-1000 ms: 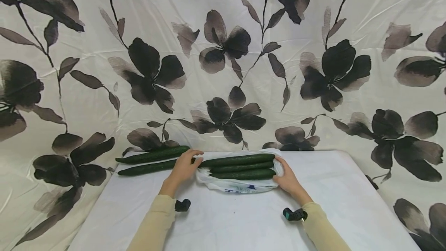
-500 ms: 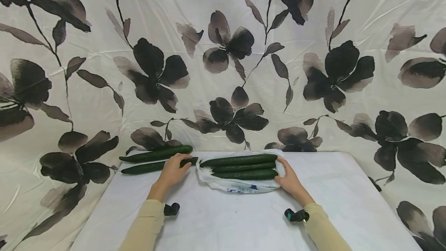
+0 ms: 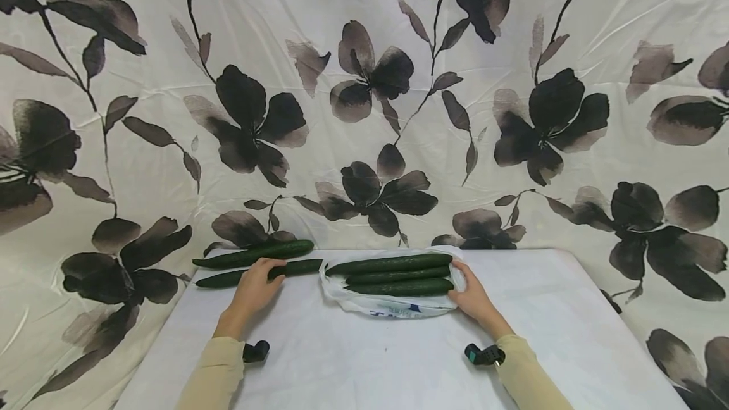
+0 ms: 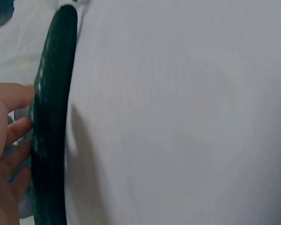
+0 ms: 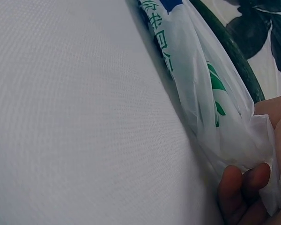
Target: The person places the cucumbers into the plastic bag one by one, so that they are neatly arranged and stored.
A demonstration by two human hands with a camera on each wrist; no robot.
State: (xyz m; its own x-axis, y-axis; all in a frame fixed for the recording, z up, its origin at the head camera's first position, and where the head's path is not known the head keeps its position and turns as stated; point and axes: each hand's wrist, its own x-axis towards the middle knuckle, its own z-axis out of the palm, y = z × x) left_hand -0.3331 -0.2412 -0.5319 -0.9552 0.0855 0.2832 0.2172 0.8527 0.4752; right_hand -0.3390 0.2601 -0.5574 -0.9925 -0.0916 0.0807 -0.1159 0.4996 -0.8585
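Observation:
Two dark green cucumbers lie side by side at the table's back left, a rear cucumber (image 3: 256, 253) and a front cucumber (image 3: 302, 266). My left hand (image 3: 254, 286) is at the front one, thumb and fingers spread apart. In the left wrist view its fingertips (image 4: 24, 93) come right up to the side of that cucumber (image 4: 56, 117). A white plastic bag (image 3: 364, 305) with printing lies to the right, several cucumbers (image 3: 398, 274) lying in its opening. My right hand (image 3: 475, 296) holds the bag's right end, the film (image 5: 234, 136) gathered between curled fingers and palm.
A white cloth-covered table (image 3: 387, 366) stretches towards me. Behind it hangs a pale curtain (image 3: 364, 138) printed with dark flowers. Black wrist cameras are strapped to the left (image 3: 256, 351) and right (image 3: 484, 354) forearms.
My left hand has moved left, away from the bag's edge, along the front cucumber. The right hand stays at the bag's right end, and the bag and cucumbers keep their places.

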